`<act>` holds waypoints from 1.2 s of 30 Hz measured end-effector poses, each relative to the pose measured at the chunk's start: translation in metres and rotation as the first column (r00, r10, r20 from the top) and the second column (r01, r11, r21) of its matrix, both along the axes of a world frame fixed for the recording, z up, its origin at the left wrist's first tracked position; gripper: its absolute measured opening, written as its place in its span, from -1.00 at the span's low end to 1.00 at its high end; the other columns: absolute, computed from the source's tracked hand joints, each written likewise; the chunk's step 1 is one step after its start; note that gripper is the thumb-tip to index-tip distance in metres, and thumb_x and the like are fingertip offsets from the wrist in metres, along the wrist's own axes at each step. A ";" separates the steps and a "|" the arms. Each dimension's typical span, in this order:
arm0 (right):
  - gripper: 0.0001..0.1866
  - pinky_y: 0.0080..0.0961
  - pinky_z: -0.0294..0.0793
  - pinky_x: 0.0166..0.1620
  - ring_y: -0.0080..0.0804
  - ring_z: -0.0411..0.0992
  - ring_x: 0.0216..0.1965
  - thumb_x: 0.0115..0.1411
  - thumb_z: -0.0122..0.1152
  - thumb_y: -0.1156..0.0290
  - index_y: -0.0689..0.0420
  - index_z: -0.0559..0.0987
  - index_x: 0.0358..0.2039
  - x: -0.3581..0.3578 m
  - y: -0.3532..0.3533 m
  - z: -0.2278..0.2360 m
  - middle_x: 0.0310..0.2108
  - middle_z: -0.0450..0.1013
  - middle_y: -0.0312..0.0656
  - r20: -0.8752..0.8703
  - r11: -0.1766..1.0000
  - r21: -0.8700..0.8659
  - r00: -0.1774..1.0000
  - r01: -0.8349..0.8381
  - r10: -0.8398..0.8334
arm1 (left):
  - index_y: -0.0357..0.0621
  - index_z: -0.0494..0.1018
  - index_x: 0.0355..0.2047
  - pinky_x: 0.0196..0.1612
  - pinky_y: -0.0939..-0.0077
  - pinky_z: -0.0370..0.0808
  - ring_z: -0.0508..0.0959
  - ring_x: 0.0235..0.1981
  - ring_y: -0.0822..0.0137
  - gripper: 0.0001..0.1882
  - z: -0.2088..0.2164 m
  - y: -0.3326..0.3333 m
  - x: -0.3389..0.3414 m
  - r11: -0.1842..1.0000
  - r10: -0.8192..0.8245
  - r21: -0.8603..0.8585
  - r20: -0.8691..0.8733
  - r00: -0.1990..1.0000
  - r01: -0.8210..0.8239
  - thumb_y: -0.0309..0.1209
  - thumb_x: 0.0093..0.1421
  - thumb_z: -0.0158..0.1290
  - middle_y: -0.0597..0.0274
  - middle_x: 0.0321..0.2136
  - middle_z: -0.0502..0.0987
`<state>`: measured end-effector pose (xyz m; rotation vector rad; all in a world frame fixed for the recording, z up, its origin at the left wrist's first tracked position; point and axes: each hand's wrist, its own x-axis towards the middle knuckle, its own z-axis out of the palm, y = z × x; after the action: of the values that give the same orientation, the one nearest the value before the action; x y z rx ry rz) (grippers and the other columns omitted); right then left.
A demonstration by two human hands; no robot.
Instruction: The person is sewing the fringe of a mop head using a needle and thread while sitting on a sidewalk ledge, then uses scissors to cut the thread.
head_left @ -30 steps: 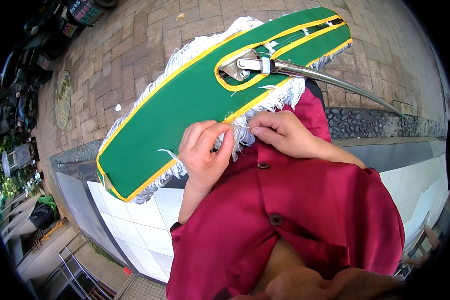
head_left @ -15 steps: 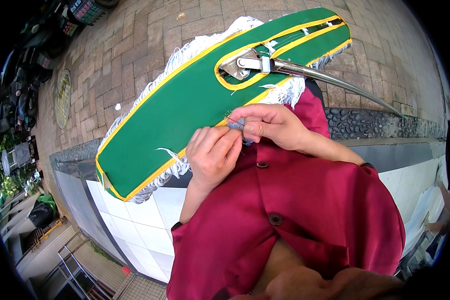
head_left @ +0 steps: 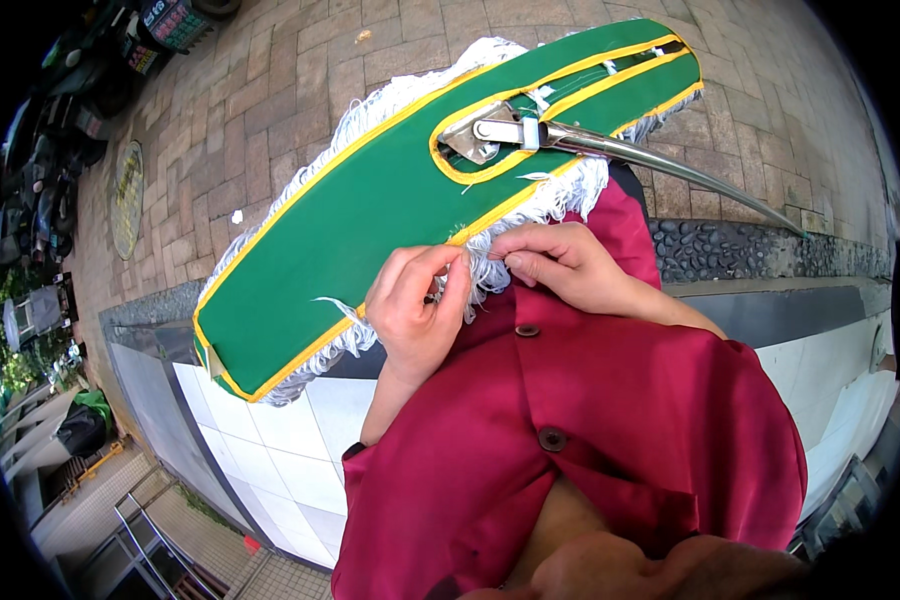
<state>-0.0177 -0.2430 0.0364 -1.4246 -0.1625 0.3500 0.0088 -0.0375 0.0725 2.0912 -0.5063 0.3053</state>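
Across my lap and beyond lies a large dust mop (head_left: 340, 265) with a green fabric back, yellow edging and white string fringe. Both of my hands are at its near edge, about midway along. My left hand (head_left: 410, 305) is closed in a pinch beside the yellow edging; what its fingertips hold is too small to tell. Just to the right, my right hand (head_left: 565, 265) pinches a thin, thread-like piece over the fringe (head_left: 487, 272). A small gap separates the fingertips of the two hands. Loose white ties (head_left: 340, 306) stick out along the edging.
The mop's metal joint (head_left: 475, 135) sits in an opening in the green back, and its steel handle (head_left: 670, 170) slants away to the right. Brick paving (head_left: 260, 110) lies beyond, with a pebbled strip (head_left: 730, 248) at right. Parked motorbikes (head_left: 50, 190) stand at far left.
My hands have drawn apart at the fingertips, the right one moving slightly right and lower. More of the fringe and yellow edging shows between them.
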 end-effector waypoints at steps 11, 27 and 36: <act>-0.79 -0.69 0.39 -0.34 -0.72 0.35 -0.41 0.32 0.07 0.53 0.23 0.55 -0.06 0.003 0.004 0.004 -0.42 0.48 -0.35 -0.009 1.000 -0.029 1.000 -0.009 0.009 | -0.24 0.56 -0.37 -0.56 0.69 0.38 0.47 -0.59 0.54 -0.84 -0.003 0.001 -0.001 1.000 0.008 -0.020 0.010 1.000 -0.008 -0.65 0.02 0.28 0.24 -0.46 0.54; -0.80 -0.68 0.31 -0.37 -0.67 0.28 -0.45 0.34 0.02 0.56 0.25 0.49 -0.05 0.011 0.013 0.010 -0.48 0.35 -0.34 -0.010 0.994 0.108 1.000 0.014 -0.013 | -0.22 0.56 -0.41 -0.60 0.60 0.41 0.50 -0.61 0.44 -0.86 0.000 0.000 -0.002 0.997 0.045 -0.068 -0.015 0.999 -0.046 -0.63 0.01 0.27 0.24 -0.48 0.54; -0.81 -0.67 0.34 -0.38 -0.67 0.29 -0.47 0.32 0.05 0.55 0.24 0.54 -0.09 0.001 0.005 0.001 -0.51 0.38 -0.36 0.023 0.999 0.038 0.999 0.037 -0.038 | -0.24 0.55 -0.41 -0.60 0.64 0.42 0.48 -0.64 0.47 -0.86 0.001 -0.001 -0.001 0.997 0.069 -0.035 -0.031 0.997 -0.070 -0.64 0.01 0.27 0.24 -0.49 0.53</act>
<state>-0.0171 -0.2375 0.0374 -1.3931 -0.1605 0.2978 0.0081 -0.0383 0.0740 2.0779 -0.4086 0.3209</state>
